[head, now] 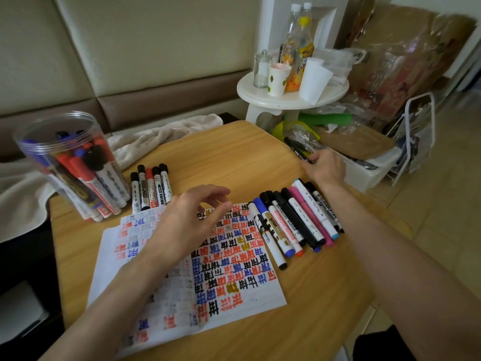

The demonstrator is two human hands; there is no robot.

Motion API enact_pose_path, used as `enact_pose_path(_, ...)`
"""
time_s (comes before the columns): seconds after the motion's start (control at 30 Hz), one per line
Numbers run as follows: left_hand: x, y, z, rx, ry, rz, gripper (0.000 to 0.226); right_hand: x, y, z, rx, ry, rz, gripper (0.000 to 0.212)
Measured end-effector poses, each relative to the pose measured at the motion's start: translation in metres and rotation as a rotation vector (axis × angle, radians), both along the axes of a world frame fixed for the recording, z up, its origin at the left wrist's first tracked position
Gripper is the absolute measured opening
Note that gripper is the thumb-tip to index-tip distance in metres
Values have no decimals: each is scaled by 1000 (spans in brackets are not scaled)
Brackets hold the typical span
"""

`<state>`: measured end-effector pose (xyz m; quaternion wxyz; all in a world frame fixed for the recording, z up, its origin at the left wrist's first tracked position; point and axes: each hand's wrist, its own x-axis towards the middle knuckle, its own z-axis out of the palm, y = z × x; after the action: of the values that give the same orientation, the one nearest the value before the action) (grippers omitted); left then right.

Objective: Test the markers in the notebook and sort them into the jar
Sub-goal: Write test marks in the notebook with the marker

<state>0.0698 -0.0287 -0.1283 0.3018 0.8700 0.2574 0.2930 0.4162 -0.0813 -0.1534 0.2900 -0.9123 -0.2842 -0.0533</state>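
Note:
An open notebook [234, 277] covered in red, blue and black marker characters lies on the wooden table [312, 321]. A clear plastic jar [65, 162] at the back left holds several markers. A small row of markers [151, 187] lies beside the jar. A larger row of markers [294, 225] lies to the right of the notebook. My left hand [192, 220] hovers over the notebook with relaxed fingers, holding nothing. My right hand [325, 166] is at the table's right edge, gripping a black marker [296, 149] that sticks out past the edge.
A white bin [369, 165] with clutter stands just beyond the table's right edge. A round white side table [291, 95] carries cups and bottles behind it. A beige cloth [156, 136] lies behind the table by the sofa.

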Motion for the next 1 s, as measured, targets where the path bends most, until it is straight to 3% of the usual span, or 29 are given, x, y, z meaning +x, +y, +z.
enact_pose_path(0.37, -11, 1, -4, 23, 13, 11, 48, -51, -26, 19, 265, -33, 133, 23)
enact_pose_path(0.47, -21, -3, -5, 68, 9, 20, 53, -86, -45, 35, 373, 206, 311, 19)
enact_pose_path(0.6, -40, -16, 0, 173, -20, 45, 61, -146, -82, 56, 362, 528, 533, 20)
enact_pose_path(0.7, -57, -27, 3, 216, -9, 67, 54, -183, -106, 61, 432, 743, 605, 15)
enact_pose_path(0.87, -74, -44, -2, 203, 6, 61, 23, -222, -120, 44, 602, 949, 546, 20)
enact_pose_path(1.0, -81, -52, -3, 50, 92, -50, 43, -240, -120, 34, 739, 1021, 431, 24)
